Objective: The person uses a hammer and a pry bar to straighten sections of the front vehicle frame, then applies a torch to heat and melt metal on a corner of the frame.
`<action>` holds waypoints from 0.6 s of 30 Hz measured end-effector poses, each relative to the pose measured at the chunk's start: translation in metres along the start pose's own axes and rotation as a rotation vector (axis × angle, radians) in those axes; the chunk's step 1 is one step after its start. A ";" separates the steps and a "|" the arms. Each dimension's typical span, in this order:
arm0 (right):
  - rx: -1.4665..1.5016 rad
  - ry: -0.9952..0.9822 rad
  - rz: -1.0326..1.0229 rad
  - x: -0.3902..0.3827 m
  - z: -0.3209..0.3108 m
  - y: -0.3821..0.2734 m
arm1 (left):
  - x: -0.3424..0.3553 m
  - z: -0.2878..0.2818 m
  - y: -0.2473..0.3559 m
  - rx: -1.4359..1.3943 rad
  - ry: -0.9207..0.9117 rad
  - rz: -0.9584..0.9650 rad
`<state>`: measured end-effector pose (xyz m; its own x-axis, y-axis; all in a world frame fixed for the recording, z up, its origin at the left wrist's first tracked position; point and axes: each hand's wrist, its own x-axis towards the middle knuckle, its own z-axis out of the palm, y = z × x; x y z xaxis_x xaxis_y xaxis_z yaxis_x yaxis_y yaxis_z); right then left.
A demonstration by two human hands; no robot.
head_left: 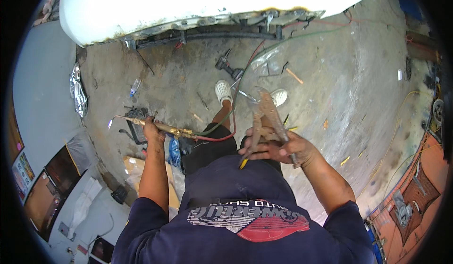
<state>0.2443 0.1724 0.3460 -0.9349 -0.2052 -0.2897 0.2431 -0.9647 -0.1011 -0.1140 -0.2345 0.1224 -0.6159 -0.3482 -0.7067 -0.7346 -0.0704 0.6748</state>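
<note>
My left hand [153, 129] is closed round the brass body of a gas torch [173, 131]. Its thin bent tip points out to the left, and a bright spot shows there; I cannot tell if it is a flame. A green hose [222, 126] and a red hose [219, 138] run from its back end. In my right hand [288, 146] is a pair of rusty locking pliers [268, 108]. My fingers wrap its handles, and the jaws point up and away from me. A small yellow tip [244, 163] shows below these fingers.
A white vehicle panel [212, 4] spans the far side, with a dark bar [207, 36] beneath. On the concrete floor [330, 89] lie a power tool [227, 67], a wooden stick [295, 76] and dark parts [137, 122]. The hoses cross near my white shoes [223, 90]. An orange bench [410, 193] stands right.
</note>
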 end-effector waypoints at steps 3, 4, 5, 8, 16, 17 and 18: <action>0.057 -0.060 0.046 0.027 0.005 0.024 | -0.007 -0.006 0.006 -0.005 0.007 -0.036; 0.020 -0.106 0.039 0.036 0.002 0.025 | -0.011 -0.008 0.009 0.006 -0.006 -0.030; -0.176 -0.127 0.080 0.043 -0.001 0.024 | -0.013 -0.008 0.010 0.026 0.004 -0.030; -1.020 0.005 0.271 0.069 -0.030 0.004 | -0.017 -0.006 0.012 0.075 0.002 0.015; -1.479 0.730 -0.332 0.149 -0.156 -0.027 | -0.019 -0.002 0.018 0.165 -0.040 0.017; -1.510 0.782 -0.410 0.157 -0.169 -0.032 | -0.021 -0.002 0.020 0.177 -0.054 0.012; -1.478 0.777 -0.433 0.165 -0.179 -0.035 | -0.022 0.000 0.021 0.201 -0.084 0.023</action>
<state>0.1273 0.2021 0.1314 -0.7655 0.5593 -0.3180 0.4567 0.1243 -0.8809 -0.1155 -0.2285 0.1518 -0.6484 -0.2682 -0.7125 -0.7570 0.1279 0.6408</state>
